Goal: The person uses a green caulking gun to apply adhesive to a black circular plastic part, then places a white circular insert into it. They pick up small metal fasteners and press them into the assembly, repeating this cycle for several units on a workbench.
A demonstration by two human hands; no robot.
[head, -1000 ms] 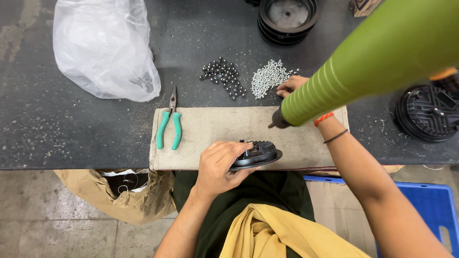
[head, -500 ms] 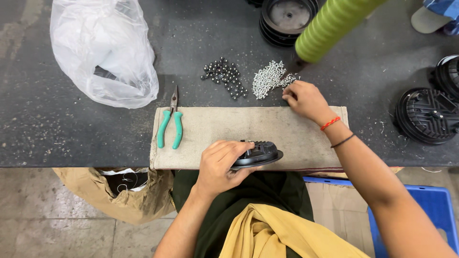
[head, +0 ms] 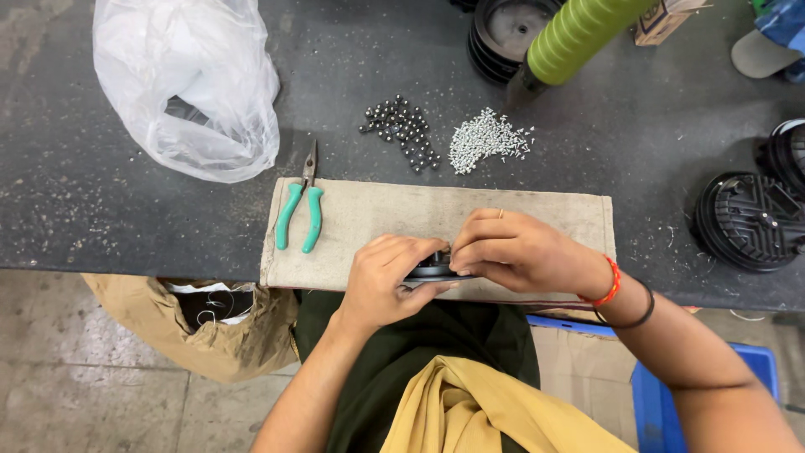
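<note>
Black disc [head: 429,270] is mostly hidden, gripped by the left hand [head: 387,281] and right hand [head: 513,252] over the cloth [head: 377,214].

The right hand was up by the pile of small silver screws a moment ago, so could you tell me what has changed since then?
The right hand came back from the silver screws to the black round part, meeting the left hand, which kept holding the part on the cloth pad. The green tube swung up and away. The pliers, dark balls and plastic bag did not move.
</note>
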